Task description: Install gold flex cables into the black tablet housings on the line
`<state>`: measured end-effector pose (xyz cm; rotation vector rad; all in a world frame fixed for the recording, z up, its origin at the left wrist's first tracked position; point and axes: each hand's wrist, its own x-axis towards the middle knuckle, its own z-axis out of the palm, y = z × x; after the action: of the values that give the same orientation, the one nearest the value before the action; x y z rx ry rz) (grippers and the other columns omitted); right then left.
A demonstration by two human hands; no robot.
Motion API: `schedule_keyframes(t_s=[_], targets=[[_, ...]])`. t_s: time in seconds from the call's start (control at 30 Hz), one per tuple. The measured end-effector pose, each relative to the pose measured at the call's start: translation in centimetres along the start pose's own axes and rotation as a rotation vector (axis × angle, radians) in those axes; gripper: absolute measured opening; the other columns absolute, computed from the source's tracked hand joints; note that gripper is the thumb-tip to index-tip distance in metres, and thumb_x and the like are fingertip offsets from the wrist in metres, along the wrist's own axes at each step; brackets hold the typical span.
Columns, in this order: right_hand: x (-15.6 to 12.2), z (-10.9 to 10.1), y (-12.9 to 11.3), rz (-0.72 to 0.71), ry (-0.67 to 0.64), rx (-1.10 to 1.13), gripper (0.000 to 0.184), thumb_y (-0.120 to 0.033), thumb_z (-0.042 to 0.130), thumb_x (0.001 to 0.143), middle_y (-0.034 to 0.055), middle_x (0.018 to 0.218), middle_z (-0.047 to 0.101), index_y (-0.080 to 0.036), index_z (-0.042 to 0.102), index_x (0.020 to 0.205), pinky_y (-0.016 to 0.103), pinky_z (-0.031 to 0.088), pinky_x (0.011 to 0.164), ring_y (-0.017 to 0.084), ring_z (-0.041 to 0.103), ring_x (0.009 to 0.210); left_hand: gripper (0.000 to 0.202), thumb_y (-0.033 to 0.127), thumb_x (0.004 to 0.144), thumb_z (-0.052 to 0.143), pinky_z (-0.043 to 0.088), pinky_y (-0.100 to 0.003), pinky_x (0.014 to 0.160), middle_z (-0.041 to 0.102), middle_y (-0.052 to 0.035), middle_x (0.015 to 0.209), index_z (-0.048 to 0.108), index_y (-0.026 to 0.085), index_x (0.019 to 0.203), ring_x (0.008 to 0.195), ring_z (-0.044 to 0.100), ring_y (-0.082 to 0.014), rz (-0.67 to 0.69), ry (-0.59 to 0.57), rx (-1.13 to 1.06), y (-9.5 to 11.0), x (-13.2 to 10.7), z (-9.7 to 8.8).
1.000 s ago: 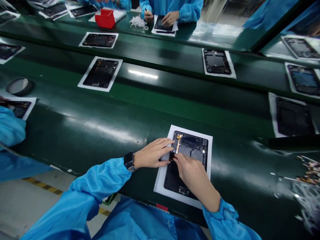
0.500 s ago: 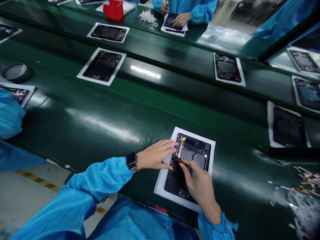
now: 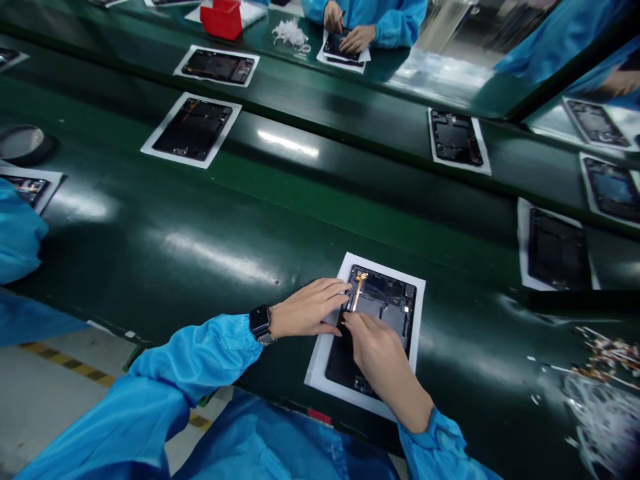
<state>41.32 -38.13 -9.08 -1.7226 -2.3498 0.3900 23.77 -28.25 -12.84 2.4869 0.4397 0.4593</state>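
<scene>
An opened black tablet (image 3: 385,307) lies on a white sheet (image 3: 417,320) near the front edge of a dark green belt. An orange flat cable (image 3: 358,291) runs down its left part. My left hand (image 3: 309,310) rests flat on the tablet's left edge, fingers stretched out beside the cable. My right hand (image 3: 377,350) lies over the lower half of the tablet, its fingertips pressed together on the cable's lower end. Nothing nameable shows between those fingers. A black watch (image 3: 259,323) sits on my left wrist.
More open tablets on white sheets (image 3: 190,128) (image 3: 456,139) (image 3: 557,250) lie along the green belt (image 3: 200,227). Across it, another person's hands (image 3: 345,30) work on a tablet beside a red box (image 3: 220,17). Scraps and white strips (image 3: 605,393) are piled at the right. A blue sleeve (image 3: 17,230) shows at the left.
My right hand slid up and left over the tablet, its fingertips now down on the cable's lower end. The left hand stayed on the tablet's edge. The view shifted slightly.
</scene>
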Motion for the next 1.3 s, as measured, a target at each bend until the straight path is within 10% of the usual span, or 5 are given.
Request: schedule_keyframes(t_s=[0.63, 0.9, 1.13, 1.3], targets=[[0.6, 0.0, -0.3, 0.016, -0.084, -0.141, 0.029, 0.002, 0.036, 0.086, 0.0086, 0.08, 0.064, -0.016, 0.058, 0.092, 0.033, 0.045, 0.061, 0.023, 0.061, 0.069, 0.064, 0.041, 0.08, 0.075, 0.035, -0.045, 0.114, 0.045, -0.0196, 0.143, 0.045, 0.012, 0.129, 0.138, 0.036, -0.0288, -0.006, 0.014, 0.013, 0.0, 0.0, 0.2], [-2.3, -1.6, 2.6, 0.372, 0.29, 0.692, 0.016, -0.027, 0.052, 0.094, 0.0075, 0.101, 0.069, -0.021, 0.064, 0.104, 0.037, 0.052, 0.084, 0.023, 0.066, 0.092, 0.049, 0.042, 0.091, 0.063, 0.039, -0.042, 0.111, 0.047, -0.0146, 0.141, 0.049, 0.016, 0.129, 0.134, 0.041, -0.025, -0.043, 0.068, -0.045, 0.3, 0.2, -0.4], [-3.7, -1.8, 3.8, 0.646, 0.402, 1.66, 0.015, -0.034, 0.056, 0.083, -0.0004, 0.074, 0.051, -0.019, 0.059, 0.085, 0.026, 0.044, 0.047, 0.014, 0.051, 0.057, 0.028, 0.024, 0.093, 0.057, 0.042, -0.047, 0.102, 0.054, -0.0143, 0.128, 0.056, 0.015, 0.119, 0.123, 0.047, -0.0283, -0.076, 0.139, 0.209, -1.8, 8.3, -0.9], [-9.1, -3.9, 9.5, 0.717, 0.522, 1.135, 0.028, -0.046, 0.058, 0.085, -0.0042, 0.061, 0.046, -0.019, 0.061, 0.09, 0.024, 0.035, 0.045, 0.012, 0.041, 0.047, 0.011, 0.022, 0.091, 0.055, 0.046, -0.034, 0.083, 0.063, -0.0071, 0.093, 0.062, 0.016, 0.098, 0.091, 0.06, -0.0228, -0.156, -0.181, 0.242, -2.9, 13.7, -0.9]])
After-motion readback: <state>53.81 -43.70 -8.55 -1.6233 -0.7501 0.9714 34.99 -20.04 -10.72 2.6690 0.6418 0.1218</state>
